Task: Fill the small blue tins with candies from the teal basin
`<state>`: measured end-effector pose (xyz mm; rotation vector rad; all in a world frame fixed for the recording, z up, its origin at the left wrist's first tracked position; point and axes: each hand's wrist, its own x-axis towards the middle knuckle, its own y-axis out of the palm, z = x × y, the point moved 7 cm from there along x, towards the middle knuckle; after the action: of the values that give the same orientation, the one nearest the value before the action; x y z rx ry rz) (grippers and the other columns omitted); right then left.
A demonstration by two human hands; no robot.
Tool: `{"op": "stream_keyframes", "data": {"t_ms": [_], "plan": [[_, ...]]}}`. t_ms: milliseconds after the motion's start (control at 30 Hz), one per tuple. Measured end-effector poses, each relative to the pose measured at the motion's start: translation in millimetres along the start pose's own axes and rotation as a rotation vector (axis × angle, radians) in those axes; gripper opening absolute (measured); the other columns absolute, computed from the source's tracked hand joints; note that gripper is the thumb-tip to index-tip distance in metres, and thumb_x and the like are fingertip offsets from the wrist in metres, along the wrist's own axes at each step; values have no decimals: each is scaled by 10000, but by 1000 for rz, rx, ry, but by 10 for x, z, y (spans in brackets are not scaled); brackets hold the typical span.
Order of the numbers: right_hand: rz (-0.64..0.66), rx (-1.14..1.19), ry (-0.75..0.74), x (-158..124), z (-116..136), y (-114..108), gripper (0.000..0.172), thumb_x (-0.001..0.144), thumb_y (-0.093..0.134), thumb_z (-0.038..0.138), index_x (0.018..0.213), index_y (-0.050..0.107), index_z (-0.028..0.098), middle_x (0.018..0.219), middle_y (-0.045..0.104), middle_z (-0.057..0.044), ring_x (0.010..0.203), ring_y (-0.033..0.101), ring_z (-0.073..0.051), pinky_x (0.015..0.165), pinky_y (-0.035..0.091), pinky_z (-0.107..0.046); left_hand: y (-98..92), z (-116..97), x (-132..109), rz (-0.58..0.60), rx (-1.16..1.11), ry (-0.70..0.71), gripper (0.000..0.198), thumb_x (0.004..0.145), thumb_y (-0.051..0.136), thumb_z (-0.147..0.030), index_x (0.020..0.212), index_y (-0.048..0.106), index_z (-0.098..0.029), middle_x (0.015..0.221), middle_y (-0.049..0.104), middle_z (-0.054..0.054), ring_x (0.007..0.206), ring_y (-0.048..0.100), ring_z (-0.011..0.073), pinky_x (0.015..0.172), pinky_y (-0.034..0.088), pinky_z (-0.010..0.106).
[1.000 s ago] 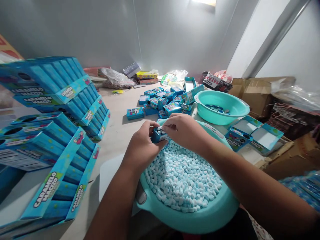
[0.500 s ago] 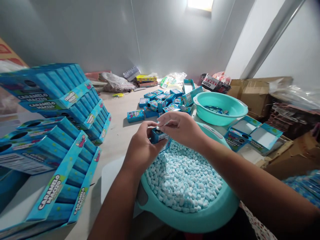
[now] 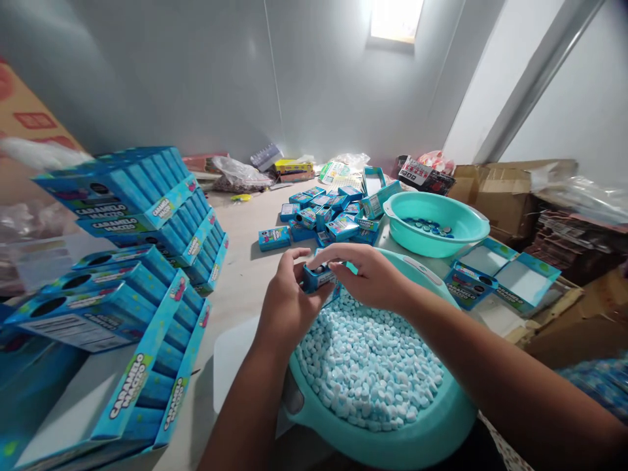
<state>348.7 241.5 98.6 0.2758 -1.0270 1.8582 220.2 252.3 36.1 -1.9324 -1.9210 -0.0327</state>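
Note:
Over the far left rim of a turquoise basin, my left hand grips a small blue candy box, its open end facing up. My right hand is curled over that opening, index finger at the top and thumb against the near edge; its fingertips partly hide the inside. Pale blue and white candies fill the basin beneath both hands. Beyond them lies a heap of similar small blue boxes.
Blue display trays packed with boxes stand stacked at left. A second turquoise basin with dark blue round pieces sits back right, near blue open trays and cardboard cartons. Plastic bags lie along the wall.
My right fingers have come down from a pinch with a small white piece above the box to its opening. The white piece no longer shows. The whole view has shifted slightly.

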Motion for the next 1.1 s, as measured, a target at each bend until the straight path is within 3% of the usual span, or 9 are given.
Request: {"op": "stream_keyframes", "data": {"t_ms": [100,233,367,467,600,867,1100], "plan": [[-79,31,-26,5,-48,-68,346,865,427,14,1044,677,170,1093,723,-60,1072,668,-139,960,539,-318,-4,10,-7,6,-39,-13,666,702,813,-250,1284,490,-216,1064,730,80,916,728,240,794,581,354],[-183,-60,-26,8,-128,-145,211,869,543,81,984,689,181,1079,700,-76,1058,656,-159,976,526,-359,-9,89,3,-3,-115,-43,670,714,820,-279,1305,508,-231,1101,722,79,963,725,238,852,583,359],[-319,-102,155,-38,-346,-279,161,914,569,246,1008,689,196,1116,690,-85,1091,642,-186,938,535,-366,-73,68,17,-71,-136,40,553,745,798,-313,1231,565,-186,1136,700,101,964,717,228,836,593,332],[-297,-98,388,-112,-610,-304,229,902,531,279,1060,670,188,1094,713,-83,996,679,-195,856,558,-361,-104,9,1,-106,-48,94,484,761,760,-228,1218,603,-192,1157,695,87,994,701,220,891,578,336],[-179,-101,457,-154,-755,-210,200,809,582,217,970,694,178,942,742,-72,819,700,-204,749,564,-352,-66,-26,-12,-47,20,115,494,750,745,-150,1226,634,-224,1172,704,54,987,702,197,919,565,314],[-196,-255,353,-109,-615,-171,271,845,497,125,1016,703,168,995,716,-78,865,677,-177,726,558,-283,-79,-36,0,-38,63,157,484,782,725,-174,1247,610,-243,1226,682,44,1049,677,190,899,553,285],[-127,-550,281,-94,-333,-73,365,879,479,72,1134,734,130,1039,693,-136,930,624,-253,885,484,-414,-81,-43,-4,-43,98,158,471,777,741,-207,1234,624,-209,1186,702,68,1048,687,219,917,562,333]]}}
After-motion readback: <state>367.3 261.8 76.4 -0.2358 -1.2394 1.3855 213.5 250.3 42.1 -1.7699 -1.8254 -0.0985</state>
